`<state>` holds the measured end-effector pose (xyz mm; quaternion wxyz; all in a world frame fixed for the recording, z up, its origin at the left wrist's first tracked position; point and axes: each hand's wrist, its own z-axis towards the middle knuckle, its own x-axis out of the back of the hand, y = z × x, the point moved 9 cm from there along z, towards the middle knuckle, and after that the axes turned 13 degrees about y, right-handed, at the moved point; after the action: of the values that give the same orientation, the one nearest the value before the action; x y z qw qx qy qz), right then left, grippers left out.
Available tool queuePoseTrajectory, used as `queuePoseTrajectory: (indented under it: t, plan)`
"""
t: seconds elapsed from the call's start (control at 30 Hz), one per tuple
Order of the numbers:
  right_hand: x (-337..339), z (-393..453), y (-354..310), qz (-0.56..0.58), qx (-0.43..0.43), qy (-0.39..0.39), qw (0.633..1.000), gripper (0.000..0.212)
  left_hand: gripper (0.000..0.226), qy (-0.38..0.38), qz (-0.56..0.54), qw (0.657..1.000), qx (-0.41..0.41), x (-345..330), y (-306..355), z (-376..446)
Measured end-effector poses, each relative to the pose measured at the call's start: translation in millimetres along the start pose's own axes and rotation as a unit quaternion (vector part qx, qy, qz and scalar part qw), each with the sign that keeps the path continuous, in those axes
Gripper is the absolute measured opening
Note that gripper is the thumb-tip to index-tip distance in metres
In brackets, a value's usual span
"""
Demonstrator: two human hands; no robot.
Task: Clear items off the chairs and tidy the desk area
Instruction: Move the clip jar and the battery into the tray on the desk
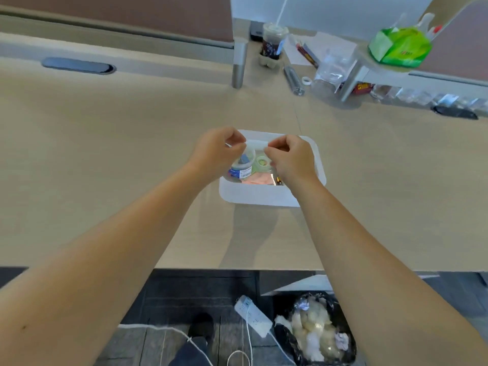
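A white plastic bin (261, 195) stands on the beige desk (105, 159) in the middle of the head view. Inside it lie a clear round tub with a blue label (241, 169), a roll of tape (261, 162) and a pink packet (257, 179). My left hand (217, 150) and my right hand (289, 157) hover over the bin. Both pinch the ends of a small white strip (256, 143) held between them above the bin's contents.
At the back right stand an iced drink cup with a straw (273, 40), papers, clear plastic bags (331, 72) and a green bag (400, 47) on a shelf. Below the desk edge sit a full black-lined waste bin (315, 331), a white power strip (253, 315) and cables.
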<state>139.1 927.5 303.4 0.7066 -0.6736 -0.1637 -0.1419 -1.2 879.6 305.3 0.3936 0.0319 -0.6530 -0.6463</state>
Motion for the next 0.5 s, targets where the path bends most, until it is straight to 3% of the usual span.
queuePoseTrajectory:
  t: [0.17, 0.3, 0.5]
  plan:
    - [-22.2, -53.4, -6.1, 0.010, 0.048, -0.096, 0.994, 0.028, 0.017, 0.094, 0.044, 0.994, 0.036, 48.7, -17.7, -70.2]
    - [-46.3, -120.7, 0.1, 0.004, 0.078, -0.194, 0.978, 0.029, 0.021, 0.117, 0.080, 0.986, 0.089, 76.8, -42.6, -148.4]
    - [-96.3, -220.9, -10.6, 0.006, 0.111, -0.318, 0.942, 0.028, 0.020, 0.221, 0.104, 0.951, 0.190, 156.5, -80.7, -253.2]
